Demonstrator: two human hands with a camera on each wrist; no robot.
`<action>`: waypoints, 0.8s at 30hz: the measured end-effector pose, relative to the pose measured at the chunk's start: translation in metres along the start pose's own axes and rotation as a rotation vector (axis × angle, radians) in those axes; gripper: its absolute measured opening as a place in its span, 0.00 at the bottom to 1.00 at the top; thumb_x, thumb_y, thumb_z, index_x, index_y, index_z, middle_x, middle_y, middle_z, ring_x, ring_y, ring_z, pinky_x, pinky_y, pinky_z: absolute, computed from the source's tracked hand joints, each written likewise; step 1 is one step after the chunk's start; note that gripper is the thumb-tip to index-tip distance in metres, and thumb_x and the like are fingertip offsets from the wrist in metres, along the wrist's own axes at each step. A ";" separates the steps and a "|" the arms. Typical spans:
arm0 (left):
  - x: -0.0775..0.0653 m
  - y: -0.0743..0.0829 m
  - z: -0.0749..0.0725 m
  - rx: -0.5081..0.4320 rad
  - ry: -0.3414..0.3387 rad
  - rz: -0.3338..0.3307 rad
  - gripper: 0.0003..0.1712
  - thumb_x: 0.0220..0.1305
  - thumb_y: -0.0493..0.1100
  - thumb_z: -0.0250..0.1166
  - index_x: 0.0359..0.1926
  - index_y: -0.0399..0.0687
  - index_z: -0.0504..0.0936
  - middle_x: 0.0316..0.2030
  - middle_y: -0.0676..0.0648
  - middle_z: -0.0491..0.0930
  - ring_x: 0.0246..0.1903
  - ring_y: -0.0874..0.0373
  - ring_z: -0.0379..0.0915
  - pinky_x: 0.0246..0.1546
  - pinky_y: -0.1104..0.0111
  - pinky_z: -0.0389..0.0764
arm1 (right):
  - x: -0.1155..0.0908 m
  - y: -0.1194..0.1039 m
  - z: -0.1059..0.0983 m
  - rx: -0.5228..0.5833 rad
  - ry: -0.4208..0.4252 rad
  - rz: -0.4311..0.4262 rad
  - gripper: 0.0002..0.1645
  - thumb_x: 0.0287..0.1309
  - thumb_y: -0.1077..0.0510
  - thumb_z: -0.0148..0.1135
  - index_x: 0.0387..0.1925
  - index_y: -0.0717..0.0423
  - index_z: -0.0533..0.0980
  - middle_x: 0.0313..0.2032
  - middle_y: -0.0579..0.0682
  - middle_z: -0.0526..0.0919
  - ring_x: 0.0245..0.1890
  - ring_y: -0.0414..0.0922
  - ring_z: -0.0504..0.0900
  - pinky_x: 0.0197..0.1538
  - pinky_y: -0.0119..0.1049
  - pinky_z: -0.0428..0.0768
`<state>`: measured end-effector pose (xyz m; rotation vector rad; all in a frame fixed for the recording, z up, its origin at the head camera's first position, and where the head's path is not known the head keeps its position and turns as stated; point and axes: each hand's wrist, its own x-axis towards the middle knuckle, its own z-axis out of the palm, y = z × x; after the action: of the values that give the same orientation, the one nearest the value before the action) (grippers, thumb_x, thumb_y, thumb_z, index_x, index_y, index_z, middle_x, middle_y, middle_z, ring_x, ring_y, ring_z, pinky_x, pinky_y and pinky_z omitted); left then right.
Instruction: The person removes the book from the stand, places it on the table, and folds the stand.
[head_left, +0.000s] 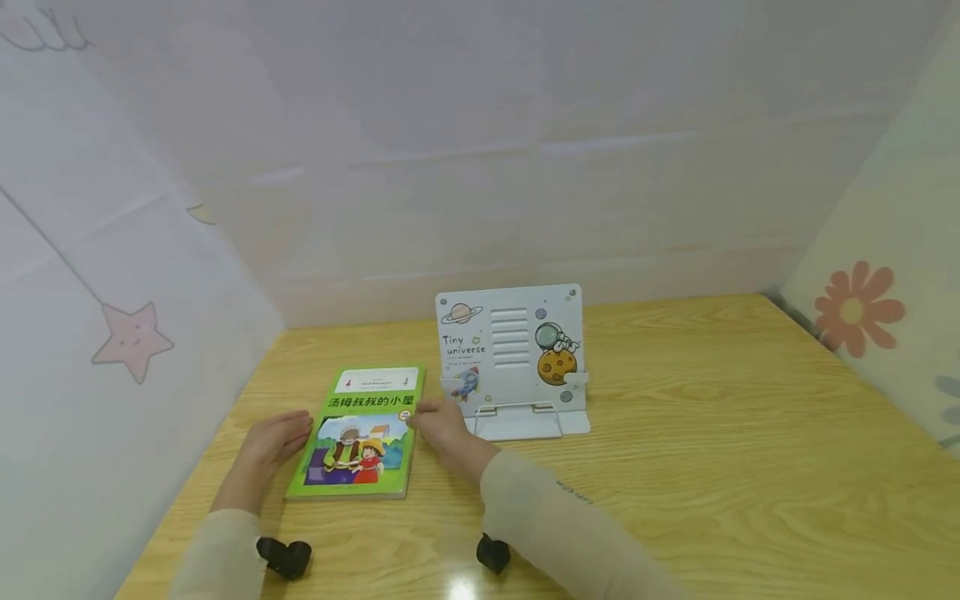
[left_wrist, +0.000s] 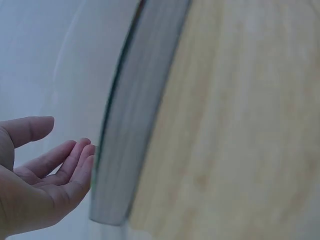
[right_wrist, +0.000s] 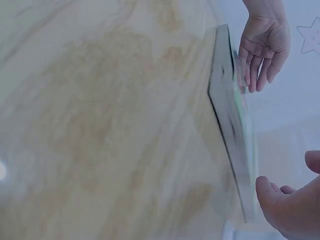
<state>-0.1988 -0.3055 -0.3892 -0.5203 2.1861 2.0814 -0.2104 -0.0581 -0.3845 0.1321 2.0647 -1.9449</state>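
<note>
A book (head_left: 356, 425) with a green cover and a picture of two figures lies flat on the wooden table. Beside its left edge is my left hand (head_left: 273, 442). The left wrist view shows that hand (left_wrist: 45, 185) with its thumb apart and fingers loosely bent, fingertips close to the book's edge (left_wrist: 135, 115); contact is unclear. My right hand (head_left: 450, 433) is at the right edge of the cover. From the right wrist, that hand (right_wrist: 292, 205) has its thumb apart from the fingers, and the fingertips lie near the book's side (right_wrist: 227, 115).
A white book stand (head_left: 517, 354) with space drawings stands upright just right of the book, close to my right hand. The wooden table (head_left: 712, 417) stretches away to the right. Pale printed sheets (head_left: 525, 167) enclose the back and sides.
</note>
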 end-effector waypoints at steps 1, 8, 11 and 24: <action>-0.001 0.002 0.000 0.003 -0.008 0.006 0.31 0.58 0.35 0.54 0.59 0.25 0.52 0.48 0.37 0.70 0.35 0.65 0.73 0.47 0.69 0.69 | -0.002 -0.002 -0.002 -0.006 -0.014 -0.021 0.25 0.46 0.64 0.59 0.49 0.67 0.68 0.45 0.56 0.73 0.44 0.51 0.72 0.46 0.39 0.72; -0.003 0.024 0.008 0.086 -0.100 0.079 0.31 0.62 0.40 0.50 0.60 0.27 0.50 0.56 0.34 0.61 0.46 0.57 0.69 0.49 0.68 0.67 | -0.003 -0.024 -0.017 -0.030 -0.074 -0.099 0.29 0.48 0.63 0.58 0.54 0.67 0.63 0.47 0.57 0.71 0.47 0.50 0.71 0.48 0.37 0.71; 0.001 0.029 0.014 0.114 -0.151 0.133 0.33 0.62 0.43 0.51 0.60 0.28 0.52 0.57 0.32 0.56 0.53 0.49 0.62 0.50 0.67 0.66 | -0.006 -0.035 -0.027 -0.040 -0.109 -0.127 0.30 0.49 0.63 0.58 0.55 0.66 0.63 0.49 0.57 0.71 0.48 0.50 0.70 0.49 0.38 0.70; 0.000 0.067 0.059 0.150 -0.255 0.214 0.30 0.62 0.43 0.51 0.61 0.32 0.54 0.58 0.35 0.57 0.55 0.46 0.57 0.52 0.65 0.63 | -0.007 -0.077 -0.087 -0.217 -0.086 -0.298 0.31 0.50 0.62 0.59 0.56 0.62 0.62 0.51 0.56 0.70 0.50 0.47 0.69 0.51 0.37 0.69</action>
<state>-0.2283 -0.2465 -0.3298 -0.0066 2.3027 1.9264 -0.2379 0.0228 -0.3052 -0.3181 2.3271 -1.8264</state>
